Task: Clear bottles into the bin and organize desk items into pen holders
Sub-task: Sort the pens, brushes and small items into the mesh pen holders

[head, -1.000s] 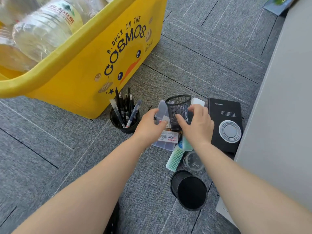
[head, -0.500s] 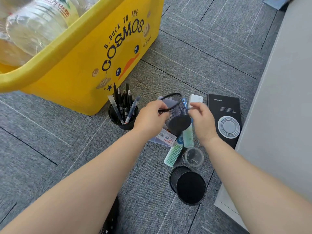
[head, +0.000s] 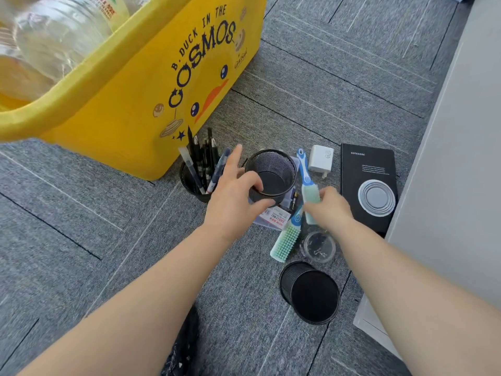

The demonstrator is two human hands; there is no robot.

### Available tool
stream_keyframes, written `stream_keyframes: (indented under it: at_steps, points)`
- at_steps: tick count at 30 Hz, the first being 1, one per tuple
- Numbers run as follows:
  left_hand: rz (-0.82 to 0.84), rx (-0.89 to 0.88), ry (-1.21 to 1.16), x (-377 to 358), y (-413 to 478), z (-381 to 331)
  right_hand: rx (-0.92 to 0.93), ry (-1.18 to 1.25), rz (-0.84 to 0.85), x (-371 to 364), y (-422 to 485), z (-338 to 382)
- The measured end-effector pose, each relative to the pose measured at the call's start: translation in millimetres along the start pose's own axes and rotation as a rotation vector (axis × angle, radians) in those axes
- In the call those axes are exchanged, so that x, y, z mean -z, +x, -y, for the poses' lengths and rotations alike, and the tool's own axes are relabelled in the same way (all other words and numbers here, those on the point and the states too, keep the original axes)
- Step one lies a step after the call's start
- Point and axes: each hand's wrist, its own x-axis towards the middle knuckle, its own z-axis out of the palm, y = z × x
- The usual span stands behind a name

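Observation:
My left hand (head: 233, 196) grips the rim of an empty black mesh pen holder (head: 272, 173), which stands upright on a clear plastic box (head: 273, 217). My right hand (head: 329, 208) closes on a blue-and-green brush (head: 307, 183), its handle pointing away from me. A second green brush (head: 287, 240) lies on the carpet just below. Left of the held holder stands another pen holder (head: 195, 185) filled with several pens. A third black holder (head: 311, 293) lies on its side near me. The yellow bin (head: 130, 85) at upper left contains clear plastic bottles (head: 62, 36).
A white charger (head: 321, 158) and a black notebook (head: 368, 185) with a round grey disc on it lie to the right. A small clear round tub of clips (head: 318, 246) sits by the green brush. A grey cabinet wall (head: 455, 158) bounds the right side.
The mesh holder went from tilted in the air to upright on the clear box under my left hand. My right hand moved off the holder and took hold of the blue-and-green brush.

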Motion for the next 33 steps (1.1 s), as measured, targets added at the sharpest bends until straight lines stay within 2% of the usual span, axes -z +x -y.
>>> stream_keyframes:
  at_steps: [3, 5, 7, 11, 14, 17, 22, 27, 29, 31, 33]
  points:
    - [0.037, 0.054, -0.007, -1.8, 9.3, -6.5, 0.071, 0.456, -0.122, 10.1, -3.2, 2.2]
    - [-0.013, 0.040, -0.025, -0.4, 13.9, -11.5, 0.129, 0.614, -0.205, 20.7, -8.1, 7.0]
    - [-0.107, 0.040, -0.059, 5.1, 17.7, -13.6, 0.184, 0.801, -0.206, 35.1, -11.9, 13.5]
    - [-0.198, 0.082, -0.103, 21.1, 19.7, -10.8, 0.266, 1.250, 0.076, 74.1, -19.3, 26.4]
    - [-0.251, 0.032, -0.120, 26.4, 17.3, -7.8, 0.341, 1.414, 0.311, 98.7, -20.8, 27.8]
    - [-0.286, 0.022, -0.156, 26.9, 15.1, -9.6, 0.373, 1.350, 0.403, 111.2, -23.1, 27.6]
    - [-0.269, 0.014, -0.139, 25.1, 15.0, -14.7, 0.443, 0.982, 0.363, 108.8, -23.6, 45.6]
    - [-0.251, 0.030, -0.119, 21.4, 14.8, -15.8, 0.502, 1.036, 0.413, 100.3, -30.1, 63.0]
    - [-0.251, 0.046, -0.131, 18.3, 11.8, -14.4, 0.447, 1.104, 0.396, 97.3, -29.9, 56.2]
    - [-0.250, 0.070, -0.154, 14.2, 6.8, -11.4, 0.314, 1.141, 0.311, 86.4, -26.5, 44.4]
    - [-0.250, 0.084, -0.192, 9.2, 0.5, -7.9, 0.123, 0.948, 0.181, 64.7, -22.6, 31.8]
